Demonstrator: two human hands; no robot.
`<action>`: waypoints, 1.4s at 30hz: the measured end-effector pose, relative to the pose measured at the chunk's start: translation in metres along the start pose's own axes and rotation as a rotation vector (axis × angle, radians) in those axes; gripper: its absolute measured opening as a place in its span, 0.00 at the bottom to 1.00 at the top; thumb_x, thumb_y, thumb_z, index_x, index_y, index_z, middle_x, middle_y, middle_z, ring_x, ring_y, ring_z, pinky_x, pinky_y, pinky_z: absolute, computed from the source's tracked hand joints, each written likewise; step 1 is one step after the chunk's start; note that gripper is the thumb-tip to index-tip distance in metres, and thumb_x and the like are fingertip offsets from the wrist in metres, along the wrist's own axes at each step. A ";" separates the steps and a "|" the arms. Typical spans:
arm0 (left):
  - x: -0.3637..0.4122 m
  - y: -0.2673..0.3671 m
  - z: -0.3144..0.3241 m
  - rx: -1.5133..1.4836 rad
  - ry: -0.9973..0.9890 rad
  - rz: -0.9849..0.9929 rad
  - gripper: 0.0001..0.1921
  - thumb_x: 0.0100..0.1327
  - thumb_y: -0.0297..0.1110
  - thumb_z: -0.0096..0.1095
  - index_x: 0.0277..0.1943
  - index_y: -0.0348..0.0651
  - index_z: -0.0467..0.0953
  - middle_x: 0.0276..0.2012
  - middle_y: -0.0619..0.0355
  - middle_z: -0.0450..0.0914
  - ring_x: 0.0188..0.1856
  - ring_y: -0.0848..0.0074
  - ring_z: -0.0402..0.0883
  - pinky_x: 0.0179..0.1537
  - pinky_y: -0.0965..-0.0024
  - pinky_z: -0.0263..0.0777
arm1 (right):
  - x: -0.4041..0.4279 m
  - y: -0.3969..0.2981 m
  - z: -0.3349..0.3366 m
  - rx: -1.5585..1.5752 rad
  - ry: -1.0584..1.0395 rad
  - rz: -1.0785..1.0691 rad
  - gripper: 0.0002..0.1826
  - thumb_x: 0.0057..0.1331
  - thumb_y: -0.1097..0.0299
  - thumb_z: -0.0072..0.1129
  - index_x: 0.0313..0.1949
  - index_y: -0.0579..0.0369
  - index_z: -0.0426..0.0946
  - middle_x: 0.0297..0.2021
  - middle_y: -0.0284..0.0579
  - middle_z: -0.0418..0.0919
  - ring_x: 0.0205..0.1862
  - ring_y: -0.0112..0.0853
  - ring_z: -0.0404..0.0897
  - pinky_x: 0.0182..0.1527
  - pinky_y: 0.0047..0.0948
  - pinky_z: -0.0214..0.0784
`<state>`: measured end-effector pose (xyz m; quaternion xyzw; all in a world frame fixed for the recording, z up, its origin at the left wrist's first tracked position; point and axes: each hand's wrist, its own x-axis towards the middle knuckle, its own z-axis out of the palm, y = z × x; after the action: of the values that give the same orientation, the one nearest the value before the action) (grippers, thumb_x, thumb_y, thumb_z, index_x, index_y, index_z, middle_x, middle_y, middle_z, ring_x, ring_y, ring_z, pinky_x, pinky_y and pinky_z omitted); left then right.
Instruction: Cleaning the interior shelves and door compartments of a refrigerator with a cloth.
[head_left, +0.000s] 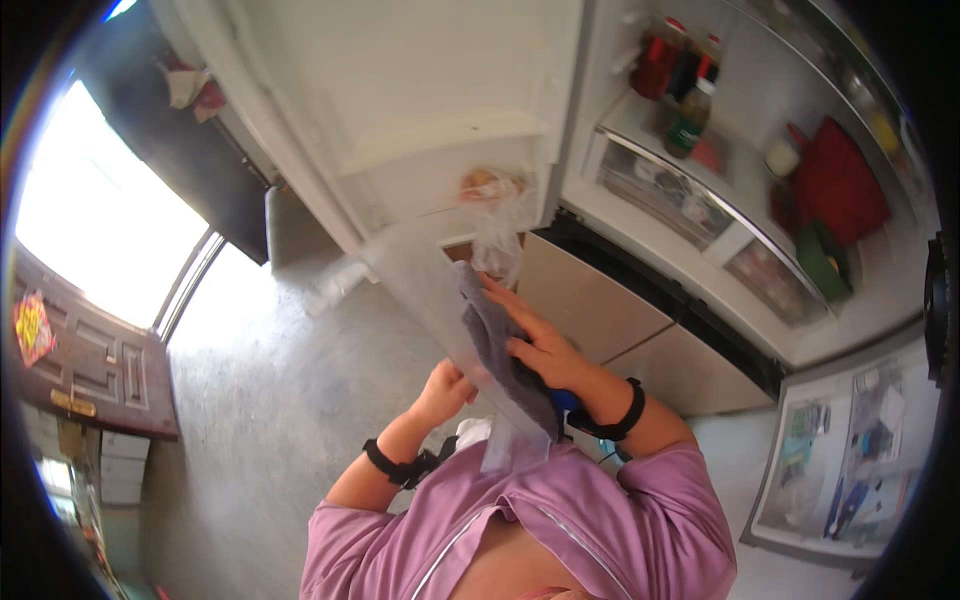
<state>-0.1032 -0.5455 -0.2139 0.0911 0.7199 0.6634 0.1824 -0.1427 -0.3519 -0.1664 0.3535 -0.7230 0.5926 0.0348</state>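
A clear plastic refrigerator bin or shelf (431, 292) stands tilted in front of my chest, blurred in part. My left hand (448, 390) grips its lower left edge, the fingers curled. On its other side, my right hand (544, 349) presses a folded grey cloth (499, 352) flat against the plastic with the fingers spread. Both wrists wear black straps. Something blue shows below my right palm; what it is cannot be told.
The refrigerator stands open, with bottles (688, 120) on a shelf and clear drawers (664, 191) below. Its left door (405, 75) holds a plastic bag (499, 232); the right door (832, 450) holds small items. A brown panelled door (97, 367) is at far left, past the grey floor (300, 390).
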 end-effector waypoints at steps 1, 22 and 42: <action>-0.008 -0.009 -0.009 0.049 -0.005 -0.118 0.13 0.64 0.39 0.56 0.33 0.35 0.76 0.22 0.59 0.77 0.23 0.82 0.72 0.25 0.77 0.66 | 0.003 0.011 0.017 0.226 0.040 0.181 0.31 0.64 0.68 0.51 0.66 0.58 0.54 0.67 0.50 0.53 0.68 0.37 0.54 0.65 0.34 0.49; -0.092 -0.012 0.009 -0.476 0.652 0.113 0.34 0.63 0.52 0.56 0.62 0.36 0.56 0.56 0.54 0.67 0.58 0.73 0.66 0.57 0.70 0.62 | 0.007 0.010 0.119 -0.195 -0.220 -0.273 0.32 0.52 0.70 0.60 0.59 0.54 0.65 0.66 0.59 0.50 0.67 0.64 0.43 0.65 0.54 0.43; -0.098 0.021 -0.025 -0.711 0.678 0.370 0.31 0.66 0.28 0.51 0.69 0.54 0.49 0.58 0.41 0.69 0.57 0.58 0.73 0.48 0.57 0.75 | 0.081 0.102 0.168 0.241 -0.239 0.193 0.21 0.69 0.72 0.36 0.60 0.62 0.60 0.62 0.59 0.59 0.62 0.48 0.62 0.64 0.33 0.52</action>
<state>-0.0250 -0.6032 -0.1775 -0.0706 0.4406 0.8802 -0.1614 -0.1975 -0.5336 -0.2631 0.3521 -0.6762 0.6292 -0.1510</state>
